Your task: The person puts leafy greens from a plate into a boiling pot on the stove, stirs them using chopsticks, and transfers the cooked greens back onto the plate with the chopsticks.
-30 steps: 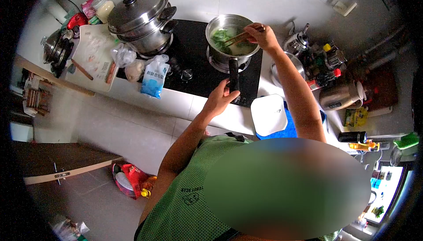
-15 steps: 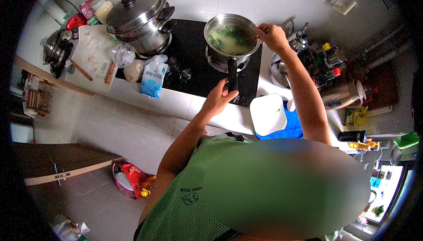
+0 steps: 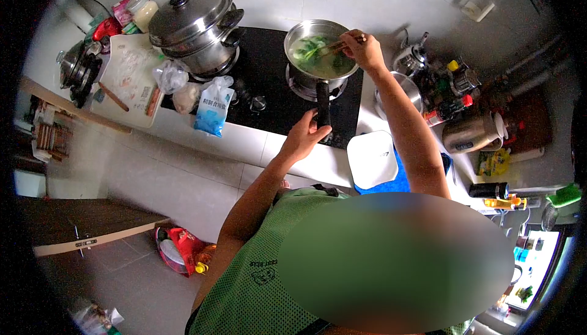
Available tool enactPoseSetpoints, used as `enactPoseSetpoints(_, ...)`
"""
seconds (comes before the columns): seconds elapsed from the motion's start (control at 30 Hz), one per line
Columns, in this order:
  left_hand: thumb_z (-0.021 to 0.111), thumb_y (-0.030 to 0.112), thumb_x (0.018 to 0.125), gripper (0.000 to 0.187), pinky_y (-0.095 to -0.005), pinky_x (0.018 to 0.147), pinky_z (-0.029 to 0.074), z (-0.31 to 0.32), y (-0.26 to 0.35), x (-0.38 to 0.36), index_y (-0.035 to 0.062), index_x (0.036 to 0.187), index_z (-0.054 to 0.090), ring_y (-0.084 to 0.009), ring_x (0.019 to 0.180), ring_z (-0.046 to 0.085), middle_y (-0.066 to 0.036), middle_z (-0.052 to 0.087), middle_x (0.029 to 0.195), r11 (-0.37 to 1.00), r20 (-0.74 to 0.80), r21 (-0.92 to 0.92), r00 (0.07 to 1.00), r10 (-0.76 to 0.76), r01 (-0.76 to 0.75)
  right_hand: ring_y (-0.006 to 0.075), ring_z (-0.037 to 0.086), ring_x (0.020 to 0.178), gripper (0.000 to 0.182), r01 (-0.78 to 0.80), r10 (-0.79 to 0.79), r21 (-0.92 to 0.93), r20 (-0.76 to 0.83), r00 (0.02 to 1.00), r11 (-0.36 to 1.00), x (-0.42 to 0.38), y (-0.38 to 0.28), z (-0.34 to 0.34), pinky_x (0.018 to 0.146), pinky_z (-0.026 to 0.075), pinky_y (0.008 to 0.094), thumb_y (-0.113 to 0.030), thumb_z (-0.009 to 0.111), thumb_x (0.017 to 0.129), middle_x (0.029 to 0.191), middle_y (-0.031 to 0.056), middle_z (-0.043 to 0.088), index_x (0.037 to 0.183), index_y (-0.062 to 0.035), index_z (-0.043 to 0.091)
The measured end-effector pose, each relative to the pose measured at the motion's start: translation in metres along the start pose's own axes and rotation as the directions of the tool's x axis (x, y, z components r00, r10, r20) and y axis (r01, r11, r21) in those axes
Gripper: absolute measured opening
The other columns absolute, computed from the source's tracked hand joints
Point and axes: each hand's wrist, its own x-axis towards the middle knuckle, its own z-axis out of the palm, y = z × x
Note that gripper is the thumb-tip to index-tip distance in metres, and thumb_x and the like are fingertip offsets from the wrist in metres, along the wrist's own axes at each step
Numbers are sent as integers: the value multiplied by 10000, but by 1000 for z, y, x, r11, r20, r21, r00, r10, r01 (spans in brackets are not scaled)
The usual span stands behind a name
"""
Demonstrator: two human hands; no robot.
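Observation:
On the right burner sits a steel saucepan [image 3: 292,42] with leafy greens [image 3: 310,47] in cloudy liquid. My left hand [image 3: 304,136] is closed round the pan's black handle [image 3: 323,105], which points toward me. Over the pan's right rim, my right hand [image 3: 365,50] grips a pair of chopsticks [image 3: 334,46]. Their tips reach down among the greens, where the ends are hard to make out.
A large lidded steamer pot [image 3: 194,32] stands on the left burner. In front of it lie a blue salt bag [image 3: 214,108] and a plastic bag [image 3: 170,77]. A white dish [image 3: 371,160] rests on a blue cloth [image 3: 397,182]. Bottles and a kettle [image 3: 474,132] line the right.
My right hand has shifted slightly left over the pan, and the chopsticks now show. The greens have moved up and gathered near the chopstick tips. My left hand stays on the handle.

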Motion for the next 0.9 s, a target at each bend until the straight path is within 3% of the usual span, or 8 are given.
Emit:
enactPoseSetpoints(0.17, 611, 353, 797, 653, -269, 635, 430, 4, -13, 4, -35, 1250, 345, -137, 687, 502, -65, 516, 769, 999, -35, 25, 999, 30, -29, 310, 626, 752, 321, 175, -205, -354, -47, 978, 919, -11, -21, -23, 690, 488, 393, -412, 527, 821, 780, 144, 642, 902, -127, 651)
enactPoseSetpoints(0.2, 614, 358, 794, 661, -275, 640, 433, 4, -13, 4, -35, 1253, 344, -144, 691, 504, -72, 517, 775, 999, -40, 9, 999, 37, -36, 310, 626, 752, 321, 177, -205, -354, -45, 978, 918, -11, -24, -27, 690, 488, 393, -412, 527, 821, 780, 144, 642, 902, -127, 651)
enactPoseSetpoints(0.27, 616, 362, 791, 669, -280, 645, 435, 4, -11, 3, -36, 1255, 344, -150, 696, 506, -80, 519, 781, 999, -40, -8, 998, 42, -43, 335, 616, 750, 338, 128, -181, -599, -29, 983, 790, -13, -26, -32, 693, 484, 412, -432, 504, 824, 760, 155, 633, 887, -132, 647)
enactPoseSetpoints(0.33, 615, 365, 791, 676, -285, 661, 439, 3, -5, 1, -33, 1263, 340, -159, 711, 514, -94, 525, 800, 1000, -41, 6, 999, 4, -3, 347, 611, 748, 358, 94, -159, -637, -45, 986, 765, -13, -19, -27, 694, 480, 425, -445, 481, 828, 745, 162, 628, 872, -130, 645)
enactPoseSetpoints(0.6, 614, 361, 798, 681, -281, 676, 441, 8, -21, 6, -39, 1269, 329, -168, 725, 523, -103, 530, 808, 998, -78, 12, 995, 66, -65, 322, 622, 745, 317, 107, -116, -276, -19, 993, 955, -19, -7, 6, 666, 486, 383, -371, 543, 822, 775, 167, 635, 877, -78, 652)
enactPoseSetpoints(0.67, 614, 359, 799, 680, -280, 671, 440, 7, -17, 6, -39, 1270, 327, -165, 719, 520, -101, 528, 804, 997, -80, -19, 994, 73, -75, 296, 631, 722, 313, 121, -119, -94, 17, 993, 988, -16, 6, 14, 653, 485, 361, -359, 558, 817, 775, 163, 638, 891, -70, 651)
enactPoseSetpoints(0.7, 613, 351, 801, 672, -279, 658, 437, 5, -12, 4, -37, 1269, 328, -159, 705, 514, -92, 525, 792, 999, -53, -5, 997, 50, -50, 220, 632, 667, 302, 92, -87, -81, 56, 995, 993, -20, -2, 13, 625, 482, 317, -322, 575, 818, 757, 137, 650, 906, -42, 644)
enactPoseSetpoints(0.9, 614, 319, 805, 636, -275, 618, 429, 5, -13, 5, -35, 1258, 340, -137, 653, 496, -65, 513, 735, 999, -36, 4, 998, 50, -50, 106, 564, 603, 257, 26, -58, 237, 131, 990, 971, -32, -10, 22, 570, 464, 248, -233, 580, 833, 719, 69, 635, 907, 10, 622)
